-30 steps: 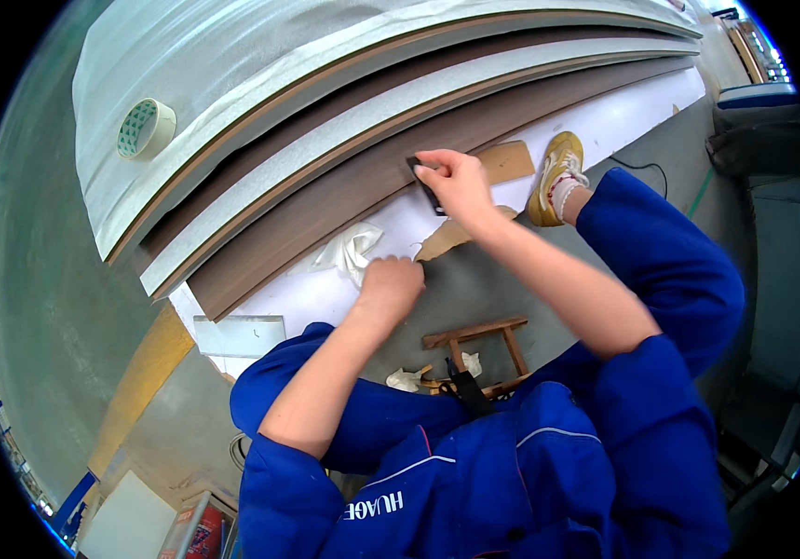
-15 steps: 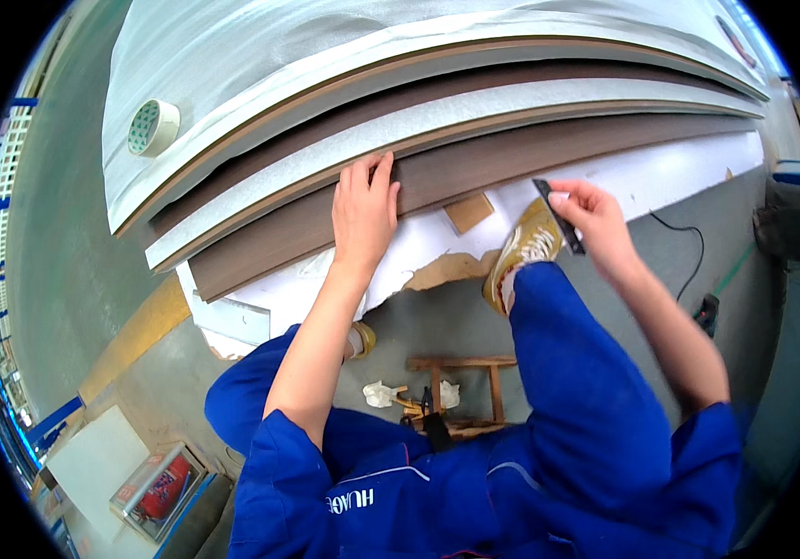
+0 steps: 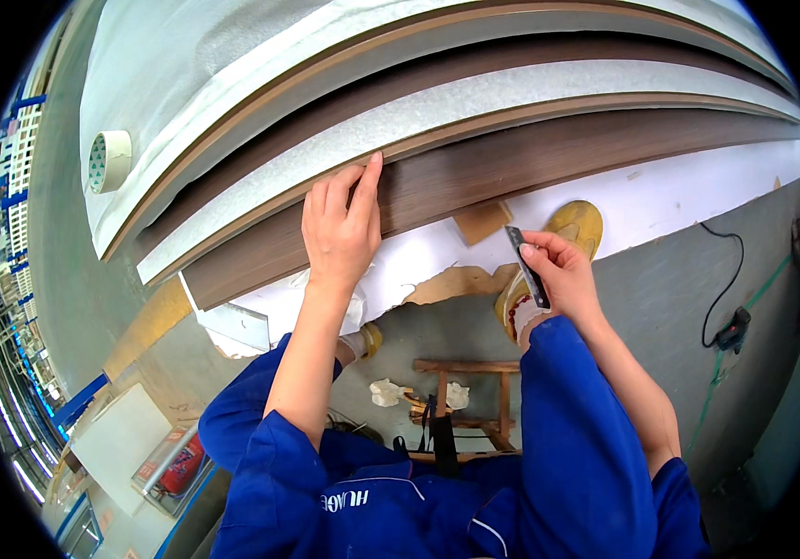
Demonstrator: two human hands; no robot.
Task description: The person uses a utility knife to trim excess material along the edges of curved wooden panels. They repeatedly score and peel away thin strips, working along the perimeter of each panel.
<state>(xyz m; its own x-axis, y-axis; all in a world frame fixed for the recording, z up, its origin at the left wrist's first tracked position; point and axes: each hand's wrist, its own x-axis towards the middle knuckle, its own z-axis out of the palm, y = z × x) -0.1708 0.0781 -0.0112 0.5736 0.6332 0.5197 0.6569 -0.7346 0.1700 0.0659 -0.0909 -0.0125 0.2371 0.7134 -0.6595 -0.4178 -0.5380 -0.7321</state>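
Note:
My left hand point(image 3: 340, 222) rests against a dark brown wood-grain panel point(image 3: 474, 168), fingers stretched out. Its fingertips touch the brown edge of the white-faced board point(image 3: 260, 200) just behind. In my right hand point(image 3: 560, 270), pinched between thumb and fingers, is a thin flat dark strip-like tool point(image 3: 528, 267) with a pale edge; its exact kind I cannot make out. It is held above my shoe, apart from the panel. Beneath the panel's near edge a small tan block point(image 3: 482, 224) shows on the white sheet.
A tape roll point(image 3: 110, 161) sits on the white-wrapped stack at far left. White sheeting point(image 3: 661, 196) with a torn brown edge lies under the panel. A wooden stool point(image 3: 470, 366) stands between my legs. To the right, a dark power tool point(image 3: 733, 331) with a cord lies on the floor.
My right hand has come left and nearer to me with the dark strip tool. The left hand stays at the panel's edge. My view has shifted slightly, and my right foot has moved.

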